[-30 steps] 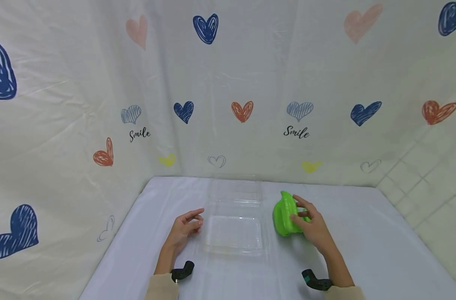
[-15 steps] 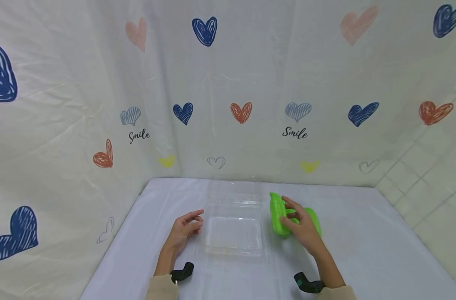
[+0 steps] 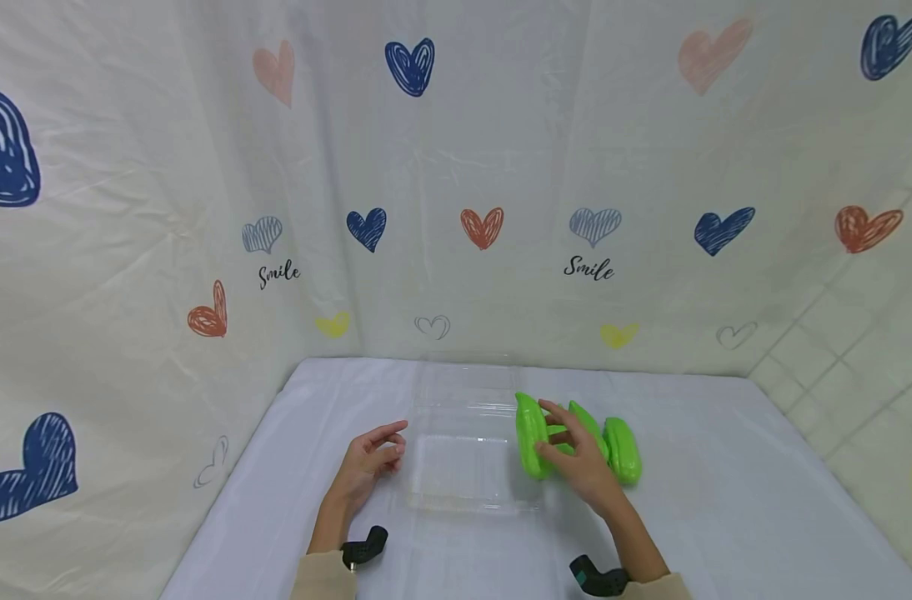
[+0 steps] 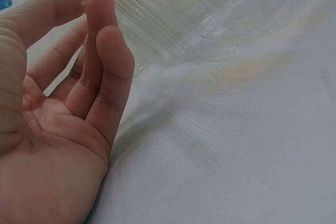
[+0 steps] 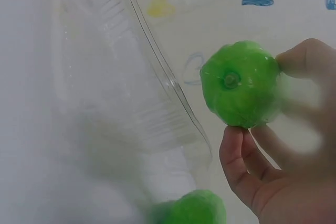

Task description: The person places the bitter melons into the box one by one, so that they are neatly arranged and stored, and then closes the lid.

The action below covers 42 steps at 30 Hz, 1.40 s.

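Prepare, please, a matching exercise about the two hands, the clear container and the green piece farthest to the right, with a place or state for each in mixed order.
Sides are the person's own; places are as seen in the head view.

1. left hand
2. right hand
3. clear container
4. rightmost green piece

A. lies on the white cloth, to the right of the right hand
B. holds another green piece
C. is by the container's left side, with no green piece in its grasp
D. is see-through, with no colour of its own

Right pairs: 1-C, 2-B, 3-D, 4-A
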Each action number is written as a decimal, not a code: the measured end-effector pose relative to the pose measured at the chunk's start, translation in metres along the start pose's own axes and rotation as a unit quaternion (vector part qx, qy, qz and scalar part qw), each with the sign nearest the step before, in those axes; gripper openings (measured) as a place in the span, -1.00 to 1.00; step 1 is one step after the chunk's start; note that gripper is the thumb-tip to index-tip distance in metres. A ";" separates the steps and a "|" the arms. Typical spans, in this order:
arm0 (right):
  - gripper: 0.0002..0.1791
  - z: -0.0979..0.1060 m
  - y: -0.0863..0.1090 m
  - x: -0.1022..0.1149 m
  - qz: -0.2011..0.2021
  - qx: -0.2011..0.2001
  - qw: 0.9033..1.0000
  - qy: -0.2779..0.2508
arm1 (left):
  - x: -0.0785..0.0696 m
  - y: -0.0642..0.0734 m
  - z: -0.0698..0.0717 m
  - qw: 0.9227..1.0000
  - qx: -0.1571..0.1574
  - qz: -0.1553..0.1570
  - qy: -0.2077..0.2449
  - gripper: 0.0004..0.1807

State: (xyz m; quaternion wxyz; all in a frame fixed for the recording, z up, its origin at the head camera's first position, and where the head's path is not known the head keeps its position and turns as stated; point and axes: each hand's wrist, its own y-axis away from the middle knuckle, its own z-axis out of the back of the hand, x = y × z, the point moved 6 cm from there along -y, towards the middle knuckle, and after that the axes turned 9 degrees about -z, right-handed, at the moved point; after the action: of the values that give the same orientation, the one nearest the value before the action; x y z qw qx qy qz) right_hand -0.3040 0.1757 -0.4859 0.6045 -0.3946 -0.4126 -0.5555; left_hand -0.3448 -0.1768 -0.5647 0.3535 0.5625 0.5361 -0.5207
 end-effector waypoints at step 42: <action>-0.28 -0.101 -0.012 0.023 -0.038 0.044 0.998 -0.036 | 0.002 -0.001 0.001 1.000 -0.005 0.001 -0.006 -0.40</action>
State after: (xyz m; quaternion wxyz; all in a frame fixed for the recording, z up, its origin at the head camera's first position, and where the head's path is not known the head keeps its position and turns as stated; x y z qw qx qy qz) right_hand -0.3092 0.0718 -0.4991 0.5844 -0.3717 -0.4731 -0.5446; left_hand -0.3459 -0.1769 -0.5667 0.3599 0.5579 0.5361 -0.5213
